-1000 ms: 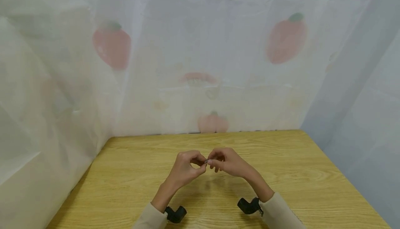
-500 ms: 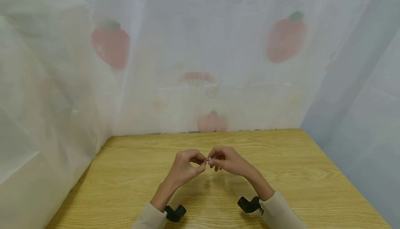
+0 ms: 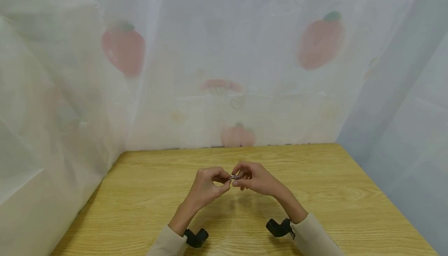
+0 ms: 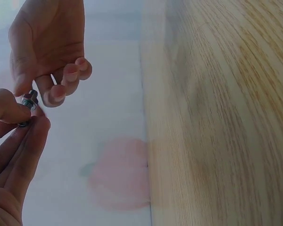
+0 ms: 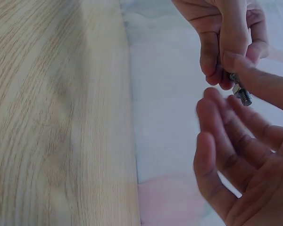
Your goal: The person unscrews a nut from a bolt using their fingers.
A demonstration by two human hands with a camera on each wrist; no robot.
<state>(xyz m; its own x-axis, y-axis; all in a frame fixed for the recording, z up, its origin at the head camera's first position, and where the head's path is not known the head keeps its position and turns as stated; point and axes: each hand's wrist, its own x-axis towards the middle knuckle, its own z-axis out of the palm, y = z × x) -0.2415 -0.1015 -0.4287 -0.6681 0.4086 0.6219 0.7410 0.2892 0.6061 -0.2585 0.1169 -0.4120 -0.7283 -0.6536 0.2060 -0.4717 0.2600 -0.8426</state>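
Note:
A small metal bolt (image 5: 245,98) carries a hex nut (image 5: 237,90) partway along its thread. My left hand (image 3: 207,188) pinches the bolt's other end between thumb and fingertips, hiding that end. The bolt points toward my right hand (image 3: 258,179), and its threaded tip sticks out free. The right thumb and index finger stand apart on either side of the nut and thread, fingertips right by them. In the right wrist view the other right fingers are spread and loosely bent. Both hands are raised above the wooden table (image 3: 157,201).
White sheeting (image 3: 196,54) with printed strawberries hangs behind the table and along both sides. Black curved camera mounts (image 3: 196,238) sit at both wrists beside the beige sleeves (image 3: 315,236). Faint shadows of the hands fall on the table.
The right thumb and index finger have moved apart from their pinch at the nut, the index finger lifting. More of the bolt now shows. The left hand has stayed nearly still.

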